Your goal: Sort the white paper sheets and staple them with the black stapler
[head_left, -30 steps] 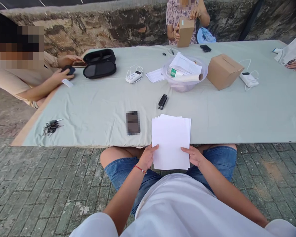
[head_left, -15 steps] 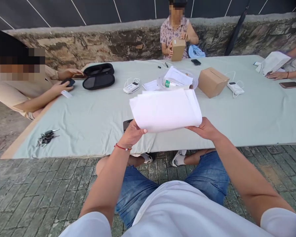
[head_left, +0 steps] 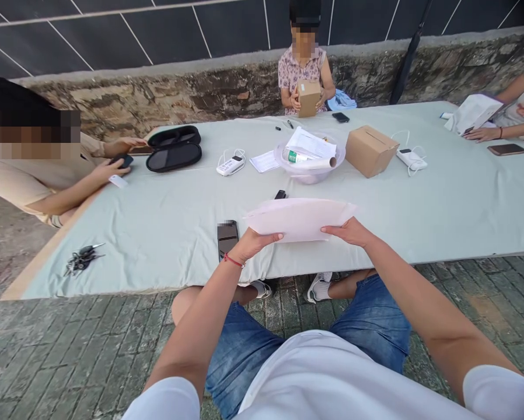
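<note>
Head cam: the white paper sheets [head_left: 303, 220] are at the table's near side, plastic basin [head_left: 306, 177] at 12 o'clock from them, smartphone [head_left: 227, 242] around 9. Left hand [head_left: 258, 242] has them pinched at 8 o'clock, right hand [head_left: 348, 232] at 4, thumbs on top, fingers mostly hidden. Probably light, floppy, slidey, easily creased; I'd pinch both side edges gently.
</note>
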`<state>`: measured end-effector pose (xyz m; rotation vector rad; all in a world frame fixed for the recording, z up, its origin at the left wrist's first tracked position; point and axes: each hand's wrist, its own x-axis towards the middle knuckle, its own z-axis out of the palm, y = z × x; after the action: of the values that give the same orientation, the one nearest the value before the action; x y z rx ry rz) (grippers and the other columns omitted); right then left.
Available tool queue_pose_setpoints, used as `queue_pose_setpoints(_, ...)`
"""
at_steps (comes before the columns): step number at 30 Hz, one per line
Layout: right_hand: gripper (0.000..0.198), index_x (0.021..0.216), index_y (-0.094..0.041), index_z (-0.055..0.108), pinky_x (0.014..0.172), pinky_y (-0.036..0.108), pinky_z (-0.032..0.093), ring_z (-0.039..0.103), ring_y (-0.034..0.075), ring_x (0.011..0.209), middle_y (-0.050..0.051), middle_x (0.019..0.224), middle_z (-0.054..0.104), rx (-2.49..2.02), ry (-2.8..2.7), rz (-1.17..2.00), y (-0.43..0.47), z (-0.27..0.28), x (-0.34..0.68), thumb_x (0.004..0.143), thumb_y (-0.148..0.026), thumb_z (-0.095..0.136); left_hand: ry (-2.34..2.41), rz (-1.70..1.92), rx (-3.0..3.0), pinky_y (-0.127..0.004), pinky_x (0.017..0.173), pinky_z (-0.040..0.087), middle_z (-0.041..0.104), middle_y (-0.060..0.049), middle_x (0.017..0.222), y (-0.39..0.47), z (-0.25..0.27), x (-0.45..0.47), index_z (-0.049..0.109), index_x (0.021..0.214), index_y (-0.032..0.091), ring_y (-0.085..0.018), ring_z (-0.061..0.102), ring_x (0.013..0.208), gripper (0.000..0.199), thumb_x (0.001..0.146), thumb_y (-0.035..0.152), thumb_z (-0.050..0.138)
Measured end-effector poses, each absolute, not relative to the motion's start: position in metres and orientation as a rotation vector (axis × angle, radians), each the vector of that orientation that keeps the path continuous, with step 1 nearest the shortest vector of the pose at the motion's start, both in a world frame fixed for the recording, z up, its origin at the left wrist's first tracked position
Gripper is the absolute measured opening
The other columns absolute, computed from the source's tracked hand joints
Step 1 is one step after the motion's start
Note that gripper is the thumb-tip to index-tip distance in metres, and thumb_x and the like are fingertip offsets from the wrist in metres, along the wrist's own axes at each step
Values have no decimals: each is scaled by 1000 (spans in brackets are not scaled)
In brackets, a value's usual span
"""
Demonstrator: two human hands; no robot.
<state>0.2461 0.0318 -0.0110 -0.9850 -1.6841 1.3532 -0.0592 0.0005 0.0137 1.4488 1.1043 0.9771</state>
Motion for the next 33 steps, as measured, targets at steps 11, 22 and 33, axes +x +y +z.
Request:
queue_pose_setpoints(11,60,119,-25,65,100,50,50,62,30,114,7,119,68,-989,-1628,1503,33,-3,238,63,-36,84,1068,983,1493,-46,98,51,68,-14,119,5,22,-48,67,116,16,-31,61,113,59,66,43,81)
queue_pose_setpoints(22,55,121,-25,65,107,47,44,60,26,118,6,119,69,-995,-1496,1299,30,3,231,71,-44,79,1113,1133,1467,-46,101,47,73,-12,104,5,17,-60,71,106,14,-30,60,115,48,70,45,78)
queue_pose_setpoints(33,41,100,-22,75,96,43,50,64,28,108,6,110,72,-1102,-1509,1416,24,-44,228,70,-50,75,1137,1085,1323,-45,103,44,72,-14,108,5,-29,-47,71,100,12,-28,61,112,44,71,45,76)
